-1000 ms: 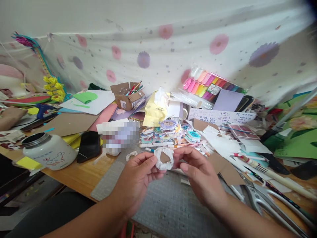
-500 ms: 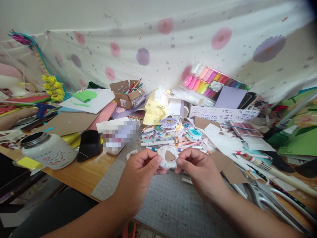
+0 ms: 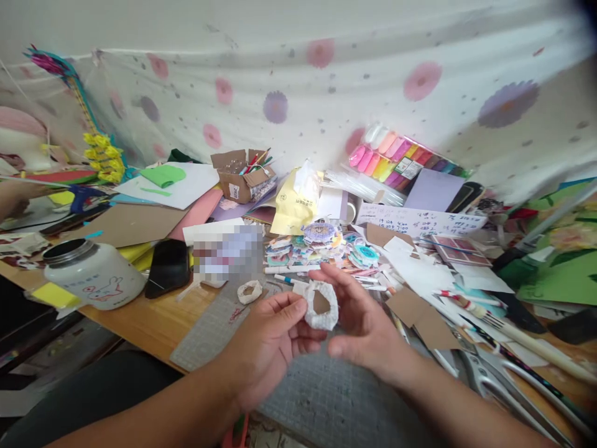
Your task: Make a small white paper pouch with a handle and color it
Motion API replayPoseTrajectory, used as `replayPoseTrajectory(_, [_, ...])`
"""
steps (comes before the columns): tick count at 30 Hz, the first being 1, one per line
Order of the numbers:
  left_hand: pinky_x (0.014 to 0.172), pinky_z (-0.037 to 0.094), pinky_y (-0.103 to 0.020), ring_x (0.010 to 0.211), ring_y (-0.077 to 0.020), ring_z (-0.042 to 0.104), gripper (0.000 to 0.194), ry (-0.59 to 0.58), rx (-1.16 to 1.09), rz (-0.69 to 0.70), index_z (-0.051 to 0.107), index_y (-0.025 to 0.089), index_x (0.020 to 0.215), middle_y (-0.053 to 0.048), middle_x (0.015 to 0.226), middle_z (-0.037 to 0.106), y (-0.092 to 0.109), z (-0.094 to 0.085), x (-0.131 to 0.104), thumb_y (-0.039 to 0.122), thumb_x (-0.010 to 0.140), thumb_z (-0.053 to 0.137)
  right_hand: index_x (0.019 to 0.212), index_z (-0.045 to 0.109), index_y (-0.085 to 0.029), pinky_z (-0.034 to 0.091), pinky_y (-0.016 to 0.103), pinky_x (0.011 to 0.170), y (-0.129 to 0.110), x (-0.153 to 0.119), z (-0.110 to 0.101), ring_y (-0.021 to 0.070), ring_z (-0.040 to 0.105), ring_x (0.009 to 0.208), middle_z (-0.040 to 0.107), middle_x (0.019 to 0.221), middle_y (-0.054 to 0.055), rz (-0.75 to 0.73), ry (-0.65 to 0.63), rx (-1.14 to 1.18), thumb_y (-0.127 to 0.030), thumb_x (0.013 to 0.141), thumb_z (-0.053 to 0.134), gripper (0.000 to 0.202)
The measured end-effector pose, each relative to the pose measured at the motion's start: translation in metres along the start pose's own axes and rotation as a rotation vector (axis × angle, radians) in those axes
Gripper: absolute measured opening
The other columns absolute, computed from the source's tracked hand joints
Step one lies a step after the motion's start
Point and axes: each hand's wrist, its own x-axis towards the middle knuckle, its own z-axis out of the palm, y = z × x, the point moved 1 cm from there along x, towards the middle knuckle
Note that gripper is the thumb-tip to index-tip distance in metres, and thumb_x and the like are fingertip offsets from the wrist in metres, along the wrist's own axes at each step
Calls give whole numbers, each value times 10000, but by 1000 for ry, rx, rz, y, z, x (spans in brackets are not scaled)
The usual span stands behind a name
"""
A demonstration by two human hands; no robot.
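Note:
My left hand pinches the left edge of a small white ring with a rough, papery surface and a brown middle. My right hand is beside the ring's right side, thumb and fingers spread apart; whether a fingertip behind the ring touches it I cannot tell. A second, similar white ring lies on the grey cutting mat, left of my hands. Behind the held ring are a pile of paper cutouts and several markers.
At the left stand a white jar and a dark phone. Cardboard pieces and large scissors lie to the right. Farther back are a cardboard box of pencils and a colourful clay pack. Another person's arm shows at far left.
My right hand has let go of the ring's edge and opened out. The ring, still in my left hand, has shifted slightly right and down and turned. The second ring is now more exposed.

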Motion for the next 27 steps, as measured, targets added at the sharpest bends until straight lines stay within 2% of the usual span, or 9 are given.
replayPoseTrajectory(5, [525, 460, -220, 529, -93, 579, 156, -62, -34, -50, 568, 149, 763, -7, 642, 615, -21, -2, -8, 271, 855, 537, 1155, 577, -346, 425, 338, 927, 6, -8, 9, 204, 559, 1080, 611, 1199, 16, 38, -42, -67, -308, 652, 801, 552])
replayPoseTrajectory(7, [551, 492, -267, 558, -128, 609, 284, -55, 238, -49, 570, 155, 802, -33, 665, 634, -15, -12, -12, 375, 889, 414, 1115, 608, -337, 447, 318, 895, 7, -8, 7, 198, 587, 1025, 642, 1149, 12, 31, 3, -66, -326, 626, 814, 531])
replayPoseTrajectory(9, [591, 519, -319, 610, -174, 649, 387, 32, 765, 4, 575, 153, 818, -66, 697, 669, 7, -32, -16, 425, 894, 312, 1092, 628, -322, 460, 311, 876, 7, -6, 3, 198, 605, 984, 663, 1105, 16, 18, 84, -31, -365, 609, 817, 521])
replayPoseTrajectory(12, [679, 491, -324, 699, -191, 638, 241, 227, 1056, 144, 570, 179, 851, -34, 761, 669, 54, -68, -20, 408, 785, 532, 1064, 646, -291, 466, 348, 899, 8, -1, -5, 220, 612, 993, 678, 1059, 32, 37, 221, 79, -416, 614, 799, 492])
replayPoseTrajectory(14, [677, 468, -333, 731, -217, 621, 265, 355, 1357, 250, 585, 196, 847, -29, 781, 656, 79, -88, -18, 442, 752, 558, 1052, 649, -283, 474, 380, 906, 7, 2, -8, 241, 604, 1021, 679, 1049, 43, 49, 280, 135, -421, 606, 799, 490])
replayPoseTrajectory(15, [711, 459, -354, 761, -233, 616, 284, 365, 1444, 268, 599, 197, 880, -43, 824, 660, 85, -94, -16, 439, 734, 579, 1051, 647, -287, 479, 387, 904, 5, 3, -9, 245, 604, 1025, 680, 1043, 44, 42, 305, 150, -416, 602, 801, 492])
replayPoseTrajectory(17, [773, 439, -392, 828, -266, 607, 352, 341, 1603, 296, 621, 188, 952, -83, 936, 661, 86, -101, -8, 431, 697, 619, 1045, 643, -295, 496, 377, 884, 0, 3, -11, 230, 623, 978, 688, 1013, 40, 19, 348, 161, -418, 607, 796, 480])
replayPoseTrajectory(21, [847, 401, -446, 989, -346, 564, 469, 245, 1799, 315, 632, 183, 1023, -137, 1086, 624, 70, -103, 11, 435, 631, 686, 1012, 659, -260, 528, 321, 828, -11, -7, -23, 201, 657, 859, 707, 958, 46, 11, 412, 129, -458, 611, 780, 463])
replayPoseTrajectory(27, [772, 417, -402, 924, -315, 582, 324, 198, 1968, 299, 633, 214, 910, -95, 991, 624, 70, -105, 22, 416, 658, 664, 1012, 674, -251, 550, 266, 761, -8, -22, -43, 185, 671, 803, 727, 918, 49, 67, 510, 100, -481, 595, 781, 488])
